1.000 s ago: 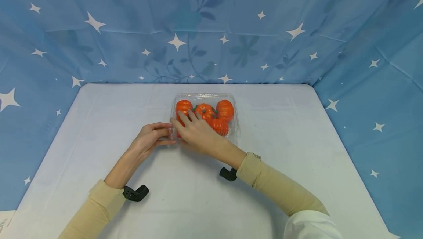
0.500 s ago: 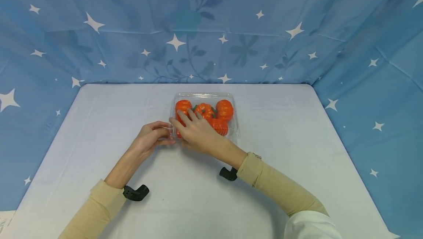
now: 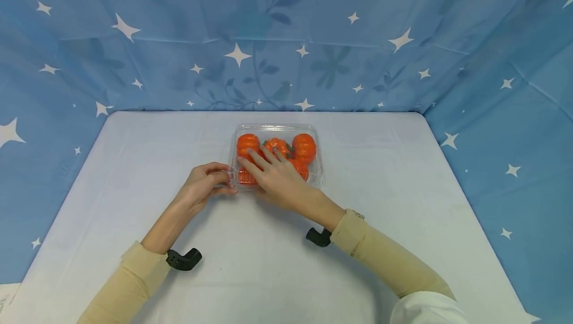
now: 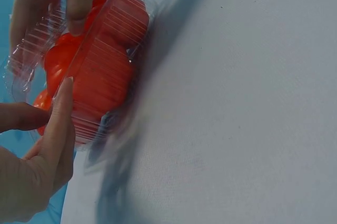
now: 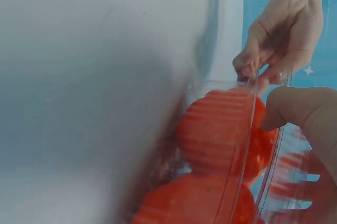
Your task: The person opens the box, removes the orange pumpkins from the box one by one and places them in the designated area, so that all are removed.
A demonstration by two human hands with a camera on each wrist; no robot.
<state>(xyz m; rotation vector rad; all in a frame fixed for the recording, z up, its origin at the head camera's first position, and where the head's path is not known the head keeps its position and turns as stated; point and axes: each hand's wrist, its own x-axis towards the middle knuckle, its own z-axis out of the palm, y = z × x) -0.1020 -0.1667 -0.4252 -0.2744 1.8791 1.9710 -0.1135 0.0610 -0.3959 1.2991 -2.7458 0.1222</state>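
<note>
A clear plastic clamshell box [image 3: 275,127] with several small orange pumpkins [image 3: 304,147] inside lies on the white table. My left hand [image 3: 203,184] pinches the rim at its near left corner; in the left wrist view the left fingers [image 4: 62,108] lie along that edge. Over the lid, my right hand [image 3: 279,179] spreads its fingers and presses down. The right wrist view shows the right thumb [image 5: 289,105] by the box's front rim. Part of the lid and some of the pumpkins are hidden under the right hand.
The white tabletop [image 3: 250,274] extends around the box. Blue cloth with white stars [image 3: 286,75] hangs behind the table and along its sides. A black wrist device [image 3: 184,260] sits at the left cuff, with another black device [image 3: 319,237] at the right.
My right hand has slid a little to the right across the lid, uncovering more of the front left pumpkin. The left hand and the box stay in about the same place.
</note>
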